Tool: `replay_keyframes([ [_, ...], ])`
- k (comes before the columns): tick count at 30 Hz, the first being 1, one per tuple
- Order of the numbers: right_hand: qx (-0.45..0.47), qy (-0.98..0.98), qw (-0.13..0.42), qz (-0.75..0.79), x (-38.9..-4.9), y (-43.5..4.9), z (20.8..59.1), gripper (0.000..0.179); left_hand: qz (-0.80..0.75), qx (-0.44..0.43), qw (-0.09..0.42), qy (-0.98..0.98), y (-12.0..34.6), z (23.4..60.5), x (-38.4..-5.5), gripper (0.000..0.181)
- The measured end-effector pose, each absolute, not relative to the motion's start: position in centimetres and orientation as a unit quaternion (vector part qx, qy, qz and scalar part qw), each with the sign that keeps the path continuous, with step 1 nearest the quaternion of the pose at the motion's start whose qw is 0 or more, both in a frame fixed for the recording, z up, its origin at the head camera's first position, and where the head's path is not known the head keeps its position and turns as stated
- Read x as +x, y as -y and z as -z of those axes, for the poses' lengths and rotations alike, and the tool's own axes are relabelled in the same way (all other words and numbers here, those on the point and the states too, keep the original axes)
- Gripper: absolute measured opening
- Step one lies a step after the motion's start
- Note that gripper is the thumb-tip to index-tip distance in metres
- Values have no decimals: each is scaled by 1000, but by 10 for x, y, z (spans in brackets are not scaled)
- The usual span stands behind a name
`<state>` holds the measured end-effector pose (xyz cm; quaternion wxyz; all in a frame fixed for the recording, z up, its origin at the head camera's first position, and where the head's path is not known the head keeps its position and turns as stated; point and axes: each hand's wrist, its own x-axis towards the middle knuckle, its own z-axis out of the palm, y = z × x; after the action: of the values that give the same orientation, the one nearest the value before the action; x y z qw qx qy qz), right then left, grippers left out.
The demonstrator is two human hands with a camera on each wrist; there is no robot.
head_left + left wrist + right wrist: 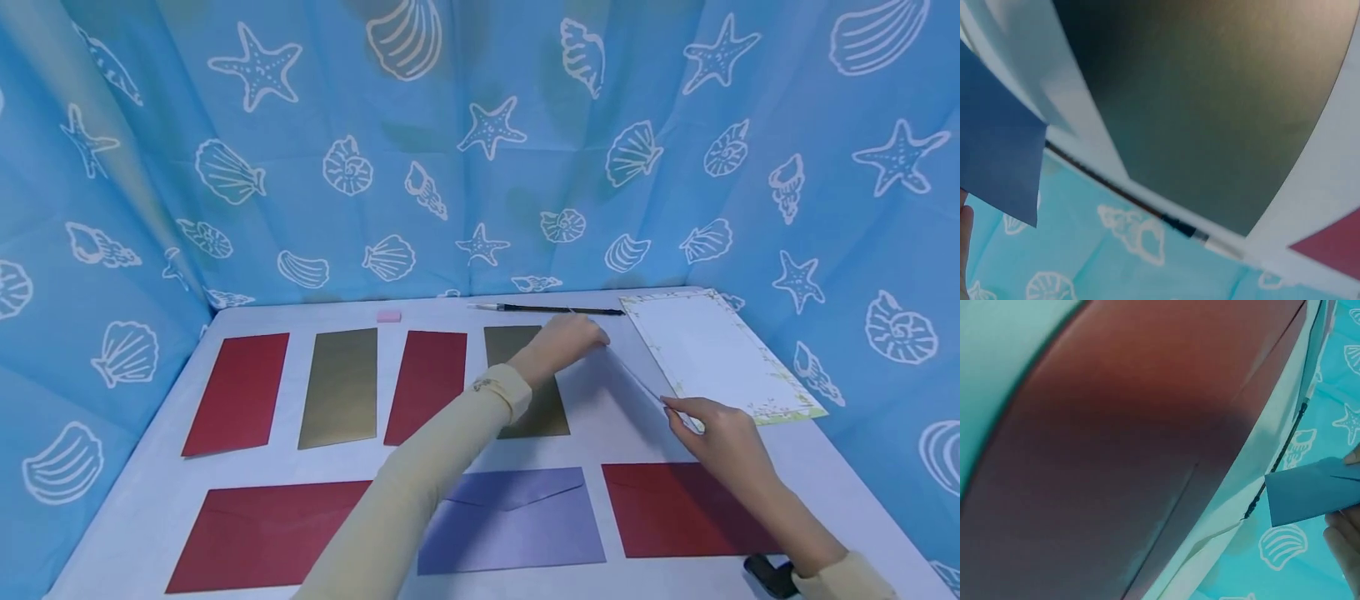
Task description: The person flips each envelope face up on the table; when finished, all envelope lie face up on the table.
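Observation:
A thin blue envelope (636, 380) is held up between both hands, nearly edge-on in the head view. The left hand (562, 343) grips its far end, above the back of the table. At the near end, the right hand (722, 437) pinches it between thumb and fingers. The left wrist view has a corner of the blue envelope (1000, 144) at its left edge; in the right wrist view, a flap line shows on the envelope (1310, 490). Below the left hand lies a gold envelope (536, 408). A red envelope (675, 517) lies below the right hand.
Red (240, 392) and gold (341, 387) envelopes lie in a back row; a purple envelope (517, 521) lies in front. A brush (555, 309) and a pink block (389, 317) are at the back. A bordered sheet (720, 354) lies right. Blue curtains (465, 183) surround the table.

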<state>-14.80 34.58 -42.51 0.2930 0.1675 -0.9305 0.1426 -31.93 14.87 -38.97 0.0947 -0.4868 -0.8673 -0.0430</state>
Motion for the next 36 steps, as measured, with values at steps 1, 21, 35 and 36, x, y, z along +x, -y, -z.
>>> replay_keyframes([
  [1,163,931,294,-144,-148,-345,424,29,48,-490,89,866,-149,386,-320,22],
  [21,100,929,222,-278,-138,-332,429,18,-24,-537,46,842,-158,348,-321,19],
  [35,115,935,272,-198,-154,-323,405,13,-42,-570,56,819,-172,356,-320,25],
  [36,119,935,272,-192,-154,-322,403,12,-44,-571,56,818,-173,355,-320,25],
])
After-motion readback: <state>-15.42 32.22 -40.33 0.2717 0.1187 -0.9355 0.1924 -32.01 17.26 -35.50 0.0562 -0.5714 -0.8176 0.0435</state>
